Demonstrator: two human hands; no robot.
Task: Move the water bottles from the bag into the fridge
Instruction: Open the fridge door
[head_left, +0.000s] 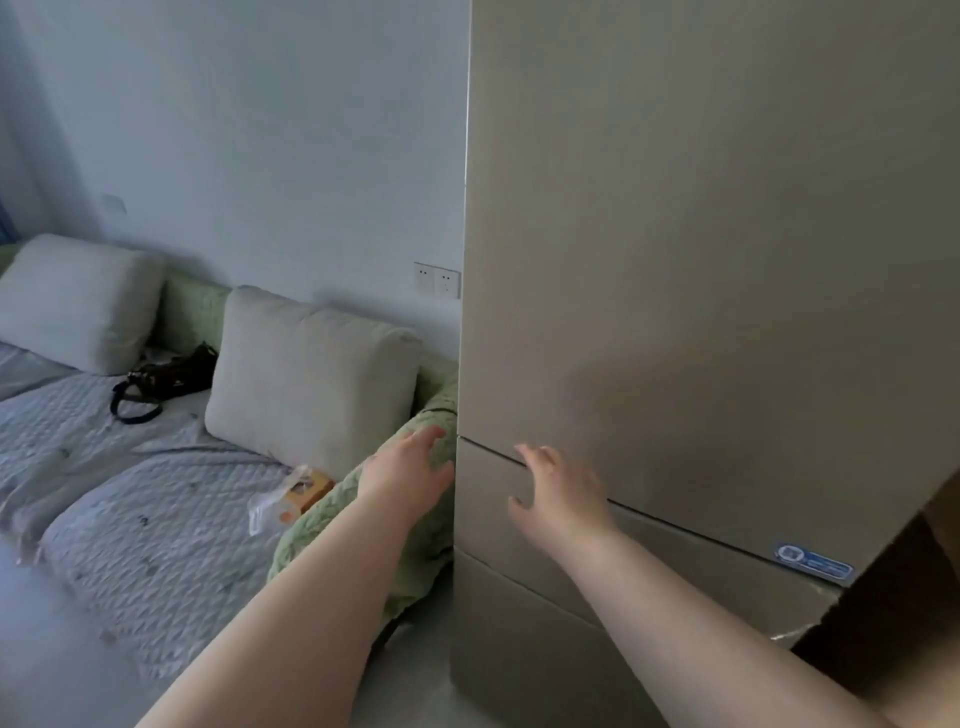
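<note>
A tall beige fridge (701, 234) fills the right half of the head view, its doors closed. My left hand (410, 467) reaches with spread fingers to the fridge's left edge, level with the seam under the upper door. My right hand (558, 493) lies against the fridge front at that seam (675, 525), fingers spread and lightly bent, holding nothing. A black bag (166, 376) with straps lies on the sofa at the left. No water bottle is in view.
A sofa (130, 493) with a grey quilted cover, two pale cushions (311, 379) and a green blanket (363, 514) stands left of the fridge. A clear plastic wrapper with an orange box (293, 499) lies on it. Wall sockets (437, 279) sit behind.
</note>
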